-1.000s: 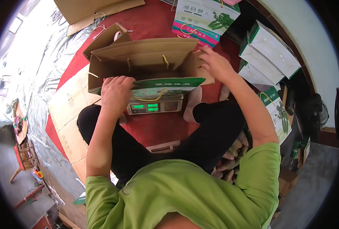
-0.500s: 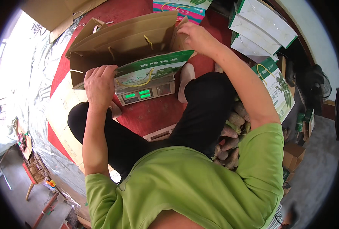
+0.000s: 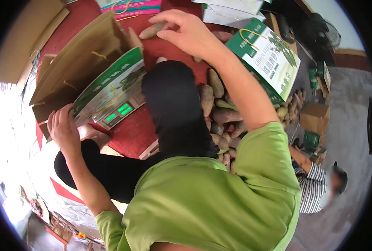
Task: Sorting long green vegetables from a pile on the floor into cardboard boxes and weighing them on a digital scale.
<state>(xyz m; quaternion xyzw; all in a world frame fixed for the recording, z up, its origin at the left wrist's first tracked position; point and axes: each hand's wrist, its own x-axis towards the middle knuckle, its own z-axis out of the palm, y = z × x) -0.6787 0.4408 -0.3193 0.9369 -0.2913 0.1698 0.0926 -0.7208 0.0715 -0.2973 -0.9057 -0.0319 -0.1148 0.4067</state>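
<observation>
An open cardboard carry box, green and white outside and brown inside with yellow cord handles, rests on a digital scale with a lit green display. Curled over the box's near left corner is my left hand. Beyond the box's right end, my right hand reaches out with thumb and fingers apart. A pale radish lies on the red mat right at its fingertips; whether they touch it I cannot tell.
Many loose radishes are piled right of my leg. Beside them stands a closed green-and-white carry box. White boxes and a black fan are at the far right. Another person in a striped shirt is at the right.
My right hand has left the box's far right side and moved over the mat to the radish. The left hand stays on the box. The view has turned rightward.
</observation>
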